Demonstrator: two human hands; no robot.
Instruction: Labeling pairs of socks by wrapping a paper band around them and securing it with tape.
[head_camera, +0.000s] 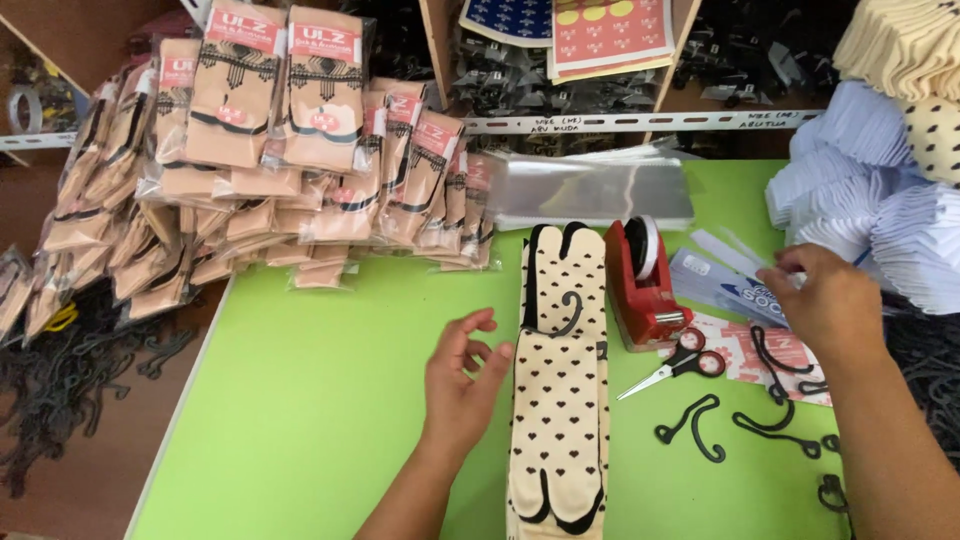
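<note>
So the cream socks with black hearts (558, 400) are laid flat down the middle of the green table (320, 420), with a black plastic hook (571, 312) resting on the far pair. The left hand (458, 382) is held just beside their left edge, fingers spread and nothing gripped. The right hand (828, 300) is over at the far right on the printed paper labels (722, 285), fingers curled together, though whether a label is actually pinched can't be told. Things look easy to mess up here: the stack could be knocked out of line if it gets nudged by that left hand, and the hook could be slid off. The scissors (680, 366) and red tape dispenser (642, 285) are parked just right of the socks, so a sleeve could be snagged or loose hooks (692, 427) scattered on the way back.
</note>
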